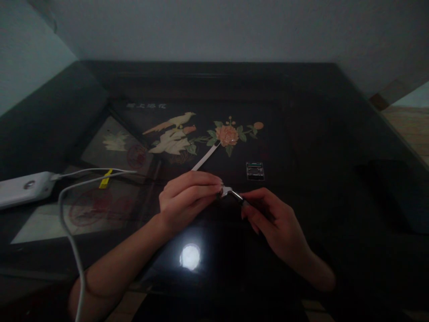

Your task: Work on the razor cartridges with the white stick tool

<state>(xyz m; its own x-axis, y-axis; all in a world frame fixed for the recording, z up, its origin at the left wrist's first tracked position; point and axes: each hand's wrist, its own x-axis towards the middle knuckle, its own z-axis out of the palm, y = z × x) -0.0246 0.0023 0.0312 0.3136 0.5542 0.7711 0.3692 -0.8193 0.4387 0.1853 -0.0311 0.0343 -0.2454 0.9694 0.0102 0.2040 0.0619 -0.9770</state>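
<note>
Fingers of the left hand pinch a thin white strip; the right hand grips a small metal tool (light, probably bendy — hold near the end).

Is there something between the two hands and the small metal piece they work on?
Nothing visible. The left hand pinches the white strip at its near end, and the right hand holds the small metal piece directly. Both meet above the dark table.

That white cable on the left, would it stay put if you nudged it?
Probably not. The white cable sags in a loose loop from the white box, so it looks floppy and light, and the glossy table likely lets it slide.
</note>
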